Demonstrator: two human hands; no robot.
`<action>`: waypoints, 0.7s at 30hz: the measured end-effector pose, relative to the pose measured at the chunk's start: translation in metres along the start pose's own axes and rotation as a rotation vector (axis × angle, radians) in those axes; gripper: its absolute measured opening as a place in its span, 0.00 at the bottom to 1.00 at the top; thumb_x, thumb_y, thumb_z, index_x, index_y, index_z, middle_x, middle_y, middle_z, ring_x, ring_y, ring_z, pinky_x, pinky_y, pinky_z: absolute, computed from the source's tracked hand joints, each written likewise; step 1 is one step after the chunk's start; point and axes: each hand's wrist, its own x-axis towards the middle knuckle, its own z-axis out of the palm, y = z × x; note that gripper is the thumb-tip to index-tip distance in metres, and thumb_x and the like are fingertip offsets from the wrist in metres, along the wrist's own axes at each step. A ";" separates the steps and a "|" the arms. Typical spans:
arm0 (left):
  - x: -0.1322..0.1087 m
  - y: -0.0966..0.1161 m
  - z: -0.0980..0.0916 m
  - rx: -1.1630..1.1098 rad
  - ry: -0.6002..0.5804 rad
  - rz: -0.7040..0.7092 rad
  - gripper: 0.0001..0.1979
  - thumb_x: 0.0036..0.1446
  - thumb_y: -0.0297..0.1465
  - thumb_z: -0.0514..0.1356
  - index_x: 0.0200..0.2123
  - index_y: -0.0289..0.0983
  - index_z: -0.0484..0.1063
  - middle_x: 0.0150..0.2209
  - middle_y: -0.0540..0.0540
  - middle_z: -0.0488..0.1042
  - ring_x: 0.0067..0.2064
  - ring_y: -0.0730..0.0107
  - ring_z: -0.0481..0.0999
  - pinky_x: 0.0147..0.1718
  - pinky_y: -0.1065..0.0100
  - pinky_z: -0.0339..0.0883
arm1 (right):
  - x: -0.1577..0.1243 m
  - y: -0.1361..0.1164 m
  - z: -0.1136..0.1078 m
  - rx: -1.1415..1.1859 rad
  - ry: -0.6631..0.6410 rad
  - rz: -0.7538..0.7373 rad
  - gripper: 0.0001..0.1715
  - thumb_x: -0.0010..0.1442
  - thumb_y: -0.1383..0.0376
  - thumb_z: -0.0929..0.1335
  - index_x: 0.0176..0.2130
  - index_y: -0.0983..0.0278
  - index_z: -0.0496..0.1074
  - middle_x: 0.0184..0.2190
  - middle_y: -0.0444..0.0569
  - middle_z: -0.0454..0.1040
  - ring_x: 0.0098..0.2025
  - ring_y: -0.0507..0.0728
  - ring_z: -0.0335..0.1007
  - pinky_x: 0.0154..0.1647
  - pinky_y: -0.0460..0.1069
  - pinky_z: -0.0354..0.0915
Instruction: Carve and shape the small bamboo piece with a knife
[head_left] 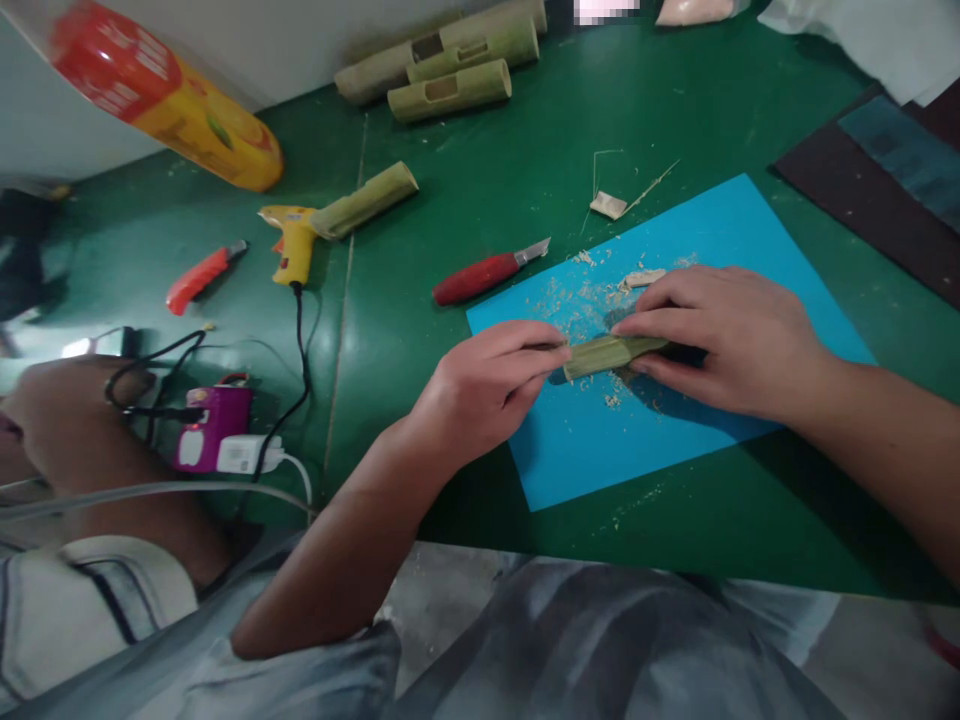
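A short green bamboo piece (606, 356) lies level over a blue sheet (705, 225) sprinkled with pale shavings. My right hand (739, 335) grips its right part between thumb and fingers. At its left end, my left hand (499, 385) is closed in a pinch against the bamboo; a thin dark edge shows between those fingers, too small to name. A red-handled craft knife (487, 275) rests at the sheet's upper left edge, blade toward the right. Just above my right hand's fingers lies a pale bamboo chip (643, 279).
Several notched bamboo tubes (450, 92) lie at the back. A yellow glue gun (295, 245) touches another bamboo tube (367, 200). Leftward are a red utility knife (206, 277), an orange drink bottle (172, 100), a purple power strip (214, 430) with cords, and another person's arm (97, 440).
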 end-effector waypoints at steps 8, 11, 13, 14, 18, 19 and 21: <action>0.001 0.007 -0.002 0.076 -0.010 -0.027 0.13 0.69 0.23 0.58 0.50 0.39 0.81 0.52 0.43 0.84 0.52 0.62 0.85 0.54 0.61 0.82 | -0.001 0.000 0.000 -0.027 -0.010 0.000 0.17 0.71 0.56 0.67 0.52 0.56 0.81 0.51 0.53 0.81 0.49 0.67 0.77 0.41 0.59 0.64; 0.002 0.008 -0.002 0.091 -0.020 -0.041 0.14 0.70 0.23 0.58 0.50 0.40 0.81 0.52 0.43 0.84 0.52 0.61 0.84 0.54 0.60 0.81 | -0.001 0.000 0.000 -0.024 -0.020 0.002 0.17 0.71 0.57 0.66 0.52 0.55 0.81 0.51 0.53 0.81 0.50 0.68 0.77 0.42 0.60 0.64; 0.006 0.010 -0.001 0.085 -0.023 -0.040 0.13 0.70 0.23 0.57 0.50 0.39 0.81 0.53 0.42 0.84 0.53 0.61 0.84 0.54 0.61 0.81 | -0.001 0.000 0.001 -0.024 -0.023 0.002 0.17 0.70 0.58 0.66 0.53 0.55 0.81 0.51 0.54 0.81 0.49 0.68 0.76 0.41 0.60 0.64; 0.008 0.010 0.000 0.080 -0.028 -0.031 0.14 0.70 0.24 0.56 0.50 0.38 0.80 0.53 0.42 0.83 0.53 0.61 0.84 0.54 0.61 0.81 | -0.001 0.000 0.001 -0.024 -0.021 0.001 0.17 0.70 0.58 0.66 0.53 0.55 0.81 0.51 0.54 0.81 0.49 0.68 0.77 0.41 0.60 0.64; 0.009 0.012 -0.003 0.069 -0.082 -0.009 0.17 0.69 0.23 0.54 0.52 0.37 0.80 0.53 0.41 0.83 0.54 0.60 0.83 0.53 0.59 0.80 | -0.001 0.001 0.001 -0.032 -0.011 0.004 0.17 0.70 0.58 0.67 0.52 0.55 0.81 0.51 0.53 0.81 0.49 0.68 0.77 0.40 0.60 0.65; 0.007 0.013 -0.005 0.076 -0.092 -0.016 0.17 0.69 0.22 0.54 0.52 0.38 0.80 0.53 0.41 0.83 0.53 0.60 0.83 0.53 0.59 0.80 | -0.001 0.000 0.001 -0.037 -0.014 0.011 0.17 0.70 0.58 0.67 0.52 0.54 0.81 0.51 0.53 0.81 0.49 0.67 0.77 0.41 0.60 0.65; 0.005 0.013 -0.006 0.100 -0.088 -0.037 0.17 0.69 0.22 0.54 0.52 0.38 0.80 0.53 0.42 0.83 0.52 0.60 0.83 0.51 0.59 0.80 | -0.001 0.000 0.001 -0.048 -0.027 0.021 0.16 0.70 0.57 0.66 0.52 0.52 0.81 0.51 0.52 0.81 0.50 0.67 0.77 0.41 0.60 0.66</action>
